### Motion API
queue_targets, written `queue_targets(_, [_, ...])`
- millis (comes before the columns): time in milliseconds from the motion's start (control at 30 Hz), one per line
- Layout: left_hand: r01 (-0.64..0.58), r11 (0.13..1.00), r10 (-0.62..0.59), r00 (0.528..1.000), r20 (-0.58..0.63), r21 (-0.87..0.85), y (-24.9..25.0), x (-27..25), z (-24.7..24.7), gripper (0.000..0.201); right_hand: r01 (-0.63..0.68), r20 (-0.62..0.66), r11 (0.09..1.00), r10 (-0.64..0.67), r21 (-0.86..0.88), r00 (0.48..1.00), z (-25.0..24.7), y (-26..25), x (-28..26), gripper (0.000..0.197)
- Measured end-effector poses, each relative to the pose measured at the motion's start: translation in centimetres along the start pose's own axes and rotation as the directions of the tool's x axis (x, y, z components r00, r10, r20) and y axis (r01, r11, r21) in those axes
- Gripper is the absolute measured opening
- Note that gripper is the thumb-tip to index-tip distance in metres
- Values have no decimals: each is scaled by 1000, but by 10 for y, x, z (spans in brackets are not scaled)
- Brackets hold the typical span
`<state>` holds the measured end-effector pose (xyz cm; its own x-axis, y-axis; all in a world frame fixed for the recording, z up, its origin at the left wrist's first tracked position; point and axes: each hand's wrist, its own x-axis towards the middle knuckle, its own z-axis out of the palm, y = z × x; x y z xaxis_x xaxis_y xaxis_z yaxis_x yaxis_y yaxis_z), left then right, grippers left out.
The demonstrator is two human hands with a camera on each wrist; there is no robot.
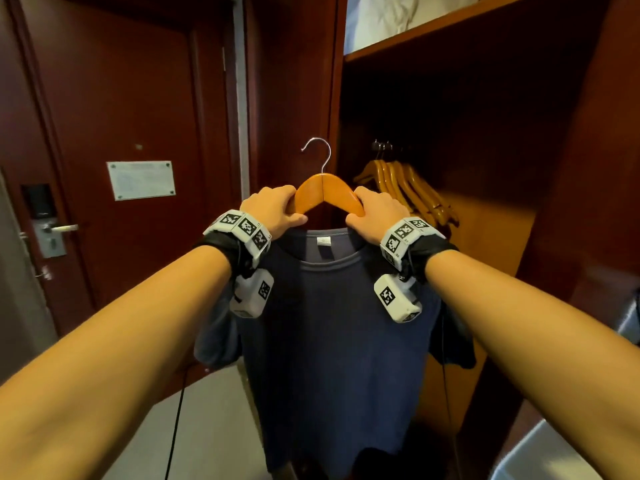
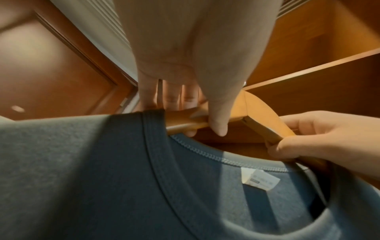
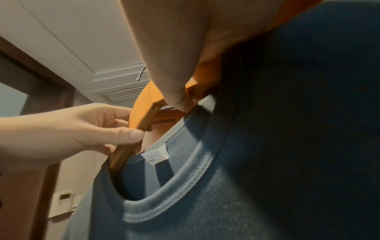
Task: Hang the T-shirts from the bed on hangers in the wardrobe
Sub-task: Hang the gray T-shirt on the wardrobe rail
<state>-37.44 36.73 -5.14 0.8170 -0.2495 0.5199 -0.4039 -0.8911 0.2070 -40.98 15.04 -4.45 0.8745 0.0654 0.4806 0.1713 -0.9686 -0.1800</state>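
Wooden hanger [image 1: 323, 195] gripped by L hand [image 1: 273, 209] & R hand [image 1: 375, 214], navy T-shirt [image 1: 332, 341] draped on it, held up in front of wardrobe [image 1: 485, 46], near empty hangers [image 1: 408, 185] inside.

I face a dark red-brown wooden door [image 1: 114, 140] on the left, with a metal lever handle [image 1: 62, 229], an electronic lock [image 1: 40, 202] above it and a framed white notice [image 1: 141, 180] beside. To the right, warm light falls inside a wardrobe recess [image 1: 485, 220]; white bedding [image 1: 398, 19] lies on its upper shelf. Pale grey floor [image 1: 214, 427] lies below, a white ceiling vent [image 3: 119, 95] overhead
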Motion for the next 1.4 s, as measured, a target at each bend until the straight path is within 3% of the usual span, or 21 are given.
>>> queue_targets(367, [-269, 943, 283, 958, 45, -197, -4, 152, 77, 30, -279, -141, 942, 255, -186, 957, 27, 56, 88, 20])
queue_targets(567, [-357, 864, 411, 908, 87, -354, 18, 199, 123, 25, -436, -209, 856, 389, -278, 897, 35, 92, 98, 25])
queue_targets(800, [-432, 782, 528, 843, 107, -449, 57, 244, 167, 24, -517, -229, 799, 466, -307, 855, 34, 144, 114, 18])
queue_targets(1067, [-465, 721, 606, 782, 142, -514, 108, 281, 205, 26, -585, -205, 734, 550, -343, 810, 21, 199, 127, 23])
queue_targets(1200, [-449, 719, 633, 738, 233, -531, 132, 296, 223, 33, -609, -189, 691, 588, -389, 787, 12, 222, 125, 33])
queue_targets(1300, [-346, 721, 617, 714, 330, -600, 151, 308, 230, 30, -640, -168, 639, 640, -426, 750, 6, 241, 121, 39])
queue_targets(1400, [-232, 713, 563, 751, 344, -661, 172, 319, 237, 47, -685, -160, 570, 704, -454, 692, 5, 261, 117, 38])
